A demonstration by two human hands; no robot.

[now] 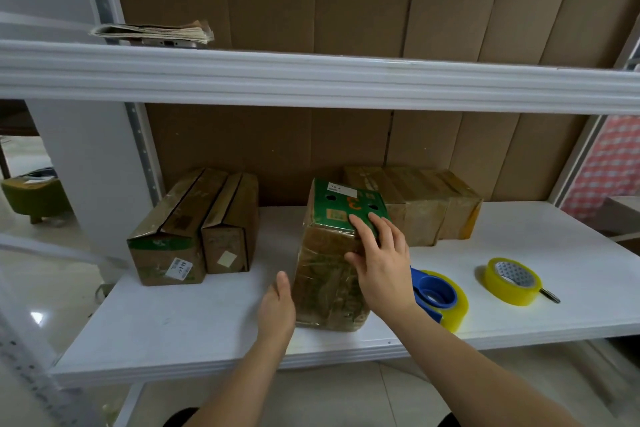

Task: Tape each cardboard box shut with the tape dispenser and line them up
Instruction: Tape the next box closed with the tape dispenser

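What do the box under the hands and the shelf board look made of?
Middle box: brown cardboard with a green printed top, glossy, probably wrapped in clear tape given the wrinkled sheen. Shelf board: smooth white panel, likely laminated board or painted metal; cannot tell which.

A single head-worn wide-angle camera looked forward and slightly down from close in front of a white shelf (519,322), which filled most of the frame and bowed with lens distortion. The wearer's forearms entered from the bottom edge, the left hand (277,305) and right hand (381,263) near centre. The upper shelf edge (311,80) crossed the view above; floor showed at left.
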